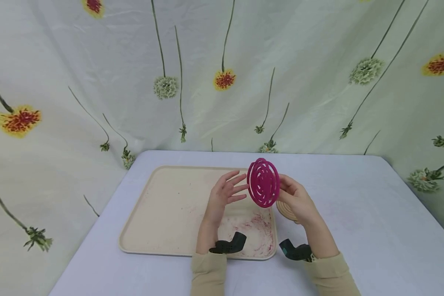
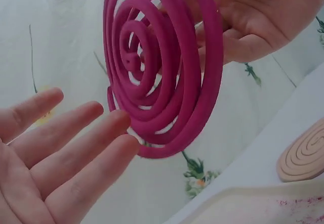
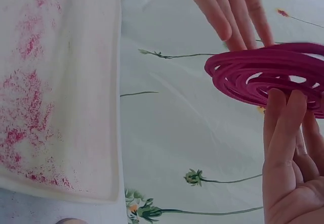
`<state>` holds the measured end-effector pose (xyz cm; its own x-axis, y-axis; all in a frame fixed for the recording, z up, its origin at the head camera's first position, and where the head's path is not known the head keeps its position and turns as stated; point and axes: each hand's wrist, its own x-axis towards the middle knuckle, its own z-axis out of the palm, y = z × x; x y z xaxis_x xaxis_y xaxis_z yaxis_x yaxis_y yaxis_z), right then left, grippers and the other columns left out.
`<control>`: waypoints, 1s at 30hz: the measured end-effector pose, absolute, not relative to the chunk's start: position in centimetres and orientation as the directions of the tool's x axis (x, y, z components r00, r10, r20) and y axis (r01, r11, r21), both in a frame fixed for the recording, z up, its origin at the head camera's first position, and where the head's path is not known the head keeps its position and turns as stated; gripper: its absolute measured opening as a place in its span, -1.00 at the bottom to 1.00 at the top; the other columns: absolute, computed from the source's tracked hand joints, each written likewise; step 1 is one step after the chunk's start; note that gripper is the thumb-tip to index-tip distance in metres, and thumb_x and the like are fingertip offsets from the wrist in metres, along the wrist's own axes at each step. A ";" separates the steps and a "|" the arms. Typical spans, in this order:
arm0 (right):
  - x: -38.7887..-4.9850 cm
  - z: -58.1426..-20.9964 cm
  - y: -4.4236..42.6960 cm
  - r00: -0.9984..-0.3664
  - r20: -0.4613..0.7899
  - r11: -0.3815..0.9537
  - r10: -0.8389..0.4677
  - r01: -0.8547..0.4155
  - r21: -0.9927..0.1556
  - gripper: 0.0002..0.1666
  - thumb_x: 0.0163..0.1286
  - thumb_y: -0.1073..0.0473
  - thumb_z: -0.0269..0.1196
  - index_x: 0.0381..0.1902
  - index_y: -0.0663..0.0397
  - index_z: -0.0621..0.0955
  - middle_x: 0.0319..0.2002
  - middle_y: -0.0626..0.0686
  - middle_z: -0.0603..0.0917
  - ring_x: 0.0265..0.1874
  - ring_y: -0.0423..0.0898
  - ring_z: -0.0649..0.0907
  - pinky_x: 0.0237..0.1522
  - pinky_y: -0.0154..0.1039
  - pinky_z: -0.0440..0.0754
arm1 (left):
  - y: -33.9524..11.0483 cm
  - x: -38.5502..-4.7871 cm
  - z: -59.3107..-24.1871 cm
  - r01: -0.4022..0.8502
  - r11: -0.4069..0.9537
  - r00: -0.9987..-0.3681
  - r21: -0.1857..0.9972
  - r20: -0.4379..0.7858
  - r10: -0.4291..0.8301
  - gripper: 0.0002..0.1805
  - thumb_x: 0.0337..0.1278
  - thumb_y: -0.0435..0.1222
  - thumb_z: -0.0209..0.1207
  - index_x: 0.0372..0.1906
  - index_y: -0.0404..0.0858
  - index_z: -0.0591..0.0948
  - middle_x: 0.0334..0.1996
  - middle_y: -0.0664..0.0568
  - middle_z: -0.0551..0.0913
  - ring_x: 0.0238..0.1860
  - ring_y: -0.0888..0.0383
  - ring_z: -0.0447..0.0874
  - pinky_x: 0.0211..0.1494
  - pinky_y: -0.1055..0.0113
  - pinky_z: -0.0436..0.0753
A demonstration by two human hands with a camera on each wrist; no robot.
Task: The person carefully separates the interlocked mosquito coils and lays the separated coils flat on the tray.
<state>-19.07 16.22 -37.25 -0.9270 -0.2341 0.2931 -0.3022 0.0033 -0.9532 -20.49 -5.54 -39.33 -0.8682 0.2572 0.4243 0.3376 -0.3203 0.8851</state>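
A magenta mosquito coil [image 1: 268, 193], with spiral rings spread slightly apart, is held up above the tray's right edge. My right hand [image 1: 299, 199] holds it from the right and behind, fingertips against its rings in the right wrist view. On the coil's other side is my left hand [image 1: 225, 191], its fingers spread and fairly straight. In the left wrist view those fingertips [image 2: 129, 145] reach the coil's lower left rim; whether they touch it I cannot tell. A round beige disc with spiral grooves [image 2: 306, 155] lies beside the tray, partly hidden by my right hand in the head view.
A large cream tray [image 1: 163, 213] covers the left and middle of the white-covered table [image 1: 362, 218]. Magenta smudges [image 1: 260, 232] mark its front right corner. A flower-printed cloth [image 1: 207, 111] hangs behind the table. Black devices [image 1: 229, 244] are strapped to both wrists.
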 end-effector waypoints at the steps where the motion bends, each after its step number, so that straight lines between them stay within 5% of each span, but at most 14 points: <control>1: -19.1 -37.3 16.1 -0.927 0.294 0.009 -0.231 -0.305 -0.952 -0.55 0.37 0.35 0.10 0.17 0.47 0.36 -0.05 0.08 0.60 -0.13 -0.21 0.62 -0.12 -0.32 0.63 | -5.4 -20.3 -39.1 0.355 -0.292 -0.857 0.888 0.434 0.277 -0.43 0.38 -0.10 -0.05 0.29 -0.42 0.28 0.19 -0.35 0.42 0.08 -0.25 0.52 0.00 0.11 0.60; 4: -19.2 -37.4 15.8 -0.931 0.291 0.042 -0.222 -0.307 -0.951 -0.55 0.38 0.34 0.11 0.18 0.43 0.37 -0.02 0.18 0.57 -0.14 -0.22 0.61 -0.13 -0.33 0.63 | -4.6 -19.8 -38.5 0.372 -0.224 -0.847 0.901 0.428 0.314 -0.30 0.18 -0.10 0.21 0.30 -0.41 0.28 0.19 -0.30 0.43 0.10 -0.24 0.50 0.03 0.15 0.59; 7: -19.2 -37.5 15.4 -0.934 0.286 0.057 -0.215 -0.304 -0.951 -0.55 0.37 0.35 0.11 0.18 0.41 0.37 0.02 0.31 0.54 -0.13 -0.21 0.60 -0.11 -0.33 0.62 | -3.6 -19.5 -38.2 0.371 -0.161 -0.864 0.915 0.403 0.302 -0.37 0.13 -0.21 0.27 0.27 -0.33 0.36 0.18 -0.19 0.47 0.11 -0.12 0.52 0.05 0.21 0.58; 12: -19.3 -37.8 15.1 -0.936 0.287 0.072 -0.202 -0.307 -0.949 -0.56 0.37 0.37 0.10 0.19 0.38 0.39 0.02 0.35 0.53 -0.15 -0.18 0.61 -0.10 -0.32 0.62 | -2.8 -19.3 -38.3 0.386 -0.099 -0.882 0.917 0.399 0.251 -0.49 0.12 -0.41 0.24 0.21 -0.32 0.45 0.14 -0.15 0.51 0.10 -0.05 0.53 0.04 0.23 0.59; 23: -19.4 -37.8 15.3 -0.909 0.355 0.043 -0.218 -0.372 -0.927 -0.57 0.37 0.40 0.08 0.18 0.43 0.37 0.03 0.40 0.50 -0.12 -0.22 0.60 -0.13 -0.33 0.63 | -3.0 -19.4 -38.2 0.431 -0.103 -0.880 0.896 0.443 0.172 -0.59 0.29 -0.40 -0.06 0.22 -0.36 0.39 0.04 -0.24 0.55 -0.02 -0.12 0.59 -0.01 0.21 0.62; 30: -19.5 -38.0 15.2 -0.926 0.334 0.109 -0.177 -0.355 -0.928 -0.55 0.34 0.41 0.12 0.18 0.36 0.39 0.03 0.33 0.54 -0.07 -0.03 0.59 -0.12 -0.34 0.62 | -2.8 -18.4 -36.7 0.411 -0.052 -0.902 0.910 0.414 0.123 -0.41 0.20 -0.45 0.13 0.32 -0.31 0.26 0.00 -0.29 0.59 -0.11 -0.14 0.66 -0.07 0.27 0.63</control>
<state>-19.54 15.18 -37.99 -0.9260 -0.1766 0.3336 -0.3552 0.1086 -0.9284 -18.39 -2.80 -36.68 -0.9018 0.1228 0.4143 0.4110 -0.0524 0.9101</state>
